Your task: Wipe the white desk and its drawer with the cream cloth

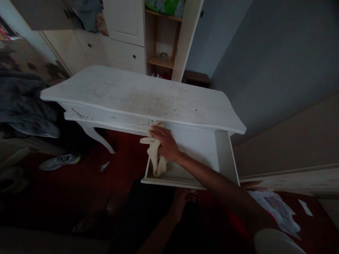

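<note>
My right hand [167,144] presses a cream cloth [158,165] against the dark-marked front of a white table [113,88], beside an opening in it. The fingers are closed over the cloth, whose loose end hangs into the left side of a pulled-out drawer [225,155]. Just below the drawer's front edge is my left hand [182,198], in deep shadow. Its fingers look curled in; what they hold, if anything, is hidden. Dark smudges cover the middle of the tabletop.
Behind the table stands a pale cabinet [122,21] with open shelves. A sneaker [59,161] lies on the dark red floor [124,155] at left. Grey fabric [23,98] is heaped at the left. A white plastic bag [278,208] lies at lower right, near the wall.
</note>
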A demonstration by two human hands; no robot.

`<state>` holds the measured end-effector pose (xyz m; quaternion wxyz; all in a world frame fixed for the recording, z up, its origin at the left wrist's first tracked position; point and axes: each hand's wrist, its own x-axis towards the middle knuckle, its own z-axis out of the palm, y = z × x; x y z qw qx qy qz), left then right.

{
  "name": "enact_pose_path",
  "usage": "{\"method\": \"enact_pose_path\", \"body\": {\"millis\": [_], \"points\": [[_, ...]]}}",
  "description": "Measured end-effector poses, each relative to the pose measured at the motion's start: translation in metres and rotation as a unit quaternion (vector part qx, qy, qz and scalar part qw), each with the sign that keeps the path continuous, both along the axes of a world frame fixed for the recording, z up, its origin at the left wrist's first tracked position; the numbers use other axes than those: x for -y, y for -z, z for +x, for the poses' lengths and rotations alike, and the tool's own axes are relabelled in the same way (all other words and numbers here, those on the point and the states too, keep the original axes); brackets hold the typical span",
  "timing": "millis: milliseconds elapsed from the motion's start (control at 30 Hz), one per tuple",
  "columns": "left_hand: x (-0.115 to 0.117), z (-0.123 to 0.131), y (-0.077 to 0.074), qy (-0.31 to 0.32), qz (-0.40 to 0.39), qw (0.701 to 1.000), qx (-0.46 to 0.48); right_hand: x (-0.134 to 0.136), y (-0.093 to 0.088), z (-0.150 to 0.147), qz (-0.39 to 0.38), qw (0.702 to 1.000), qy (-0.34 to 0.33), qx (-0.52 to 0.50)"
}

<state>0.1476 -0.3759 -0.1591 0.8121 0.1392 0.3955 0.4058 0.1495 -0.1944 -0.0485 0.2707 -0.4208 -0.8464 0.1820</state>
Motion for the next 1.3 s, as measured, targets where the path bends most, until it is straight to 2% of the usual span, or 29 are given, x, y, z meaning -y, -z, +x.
{"method": "enact_pose_path", "body": {"millis": [133,233,333,467,600,733,833,967,1100,1200,1300], "points": [[-0.001,0.001,0.002,0.007,-0.007,1.0,-0.003,0.023,-0.014,0.002,-0.023,0.992,-0.095,0.083],[-0.001,0.0,0.0,0.003,0.003,1.0,0.005,0.05,-0.021,0.007,-0.025,0.972,-0.191,0.137],[-0.001,-0.005,-0.005,0.002,0.01,1.0,0.01,0.072,-0.027,0.008,-0.013,0.958,-0.233,0.169],[-0.001,-0.012,-0.007,0.013,0.015,1.0,0.02,0.087,-0.035,0.018,0.005,0.951,-0.239,0.196],[0.0,-0.01,0.002,-0.012,0.01,1.0,0.019,0.098,-0.043,0.047,-0.009,0.952,-0.22,0.21],[-0.001,-0.004,0.009,-0.046,0.003,0.999,0.024,0.115,-0.048,0.084,-0.041,0.961,-0.163,0.219],[-0.002,-0.005,0.006,-0.022,0.001,0.999,0.026,0.131,-0.051,0.108,-0.053,0.967,-0.111,0.221],[-0.003,-0.009,0.001,-0.024,-0.006,0.999,0.028,0.146,-0.053,0.14,-0.058,0.971,-0.057,0.226],[-0.005,-0.011,0.005,-0.012,-0.012,1.0,0.015,0.152,-0.053,0.185,-0.064,0.975,-0.021,0.212],[-0.007,-0.011,0.008,-0.002,-0.011,1.0,0.014,0.149,-0.05,0.217,-0.056,0.974,-0.03,0.217],[-0.008,-0.012,0.007,-0.002,-0.015,1.0,-0.001,0.139,-0.043,0.238,-0.012,0.966,-0.067,0.25]]}}
